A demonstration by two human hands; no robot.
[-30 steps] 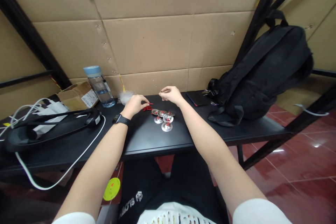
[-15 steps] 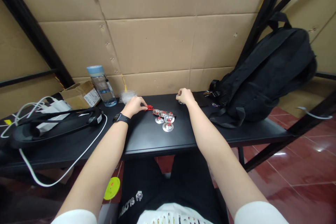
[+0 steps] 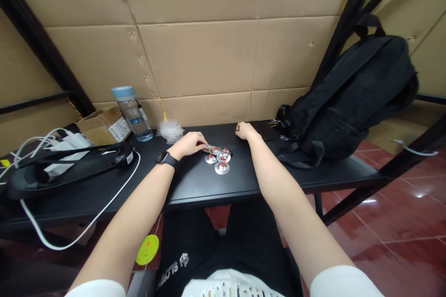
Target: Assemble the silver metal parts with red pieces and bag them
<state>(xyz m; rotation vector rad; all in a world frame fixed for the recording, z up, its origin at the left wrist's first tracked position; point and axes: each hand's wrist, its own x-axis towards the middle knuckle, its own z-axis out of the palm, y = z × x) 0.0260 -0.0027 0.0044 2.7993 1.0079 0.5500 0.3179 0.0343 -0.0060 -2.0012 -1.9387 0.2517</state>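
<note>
Small silvery finger cymbals with domed middles and red cord lie in an overlapping cluster on the black tabletop. My left hand, with a dark watch at its wrist, is at the cluster's left end. Its thumb and fingers pinch the edge of the leftmost cymbal. Farther back and to the right, my right hand rests low over the tabletop with curled fingers. Whatever those fingers hold is hidden beneath them.
Clear plastic bags and a water bottle stand back left, beside a cardboard box. White cables and a black strap-like item fill the left. A black backpack leans at the right.
My left hand has moved right to the cymbals, covering the red cords that showed beside it. My right hand stays nearly in place, and the silvery piece seen under it is now hidden.
</note>
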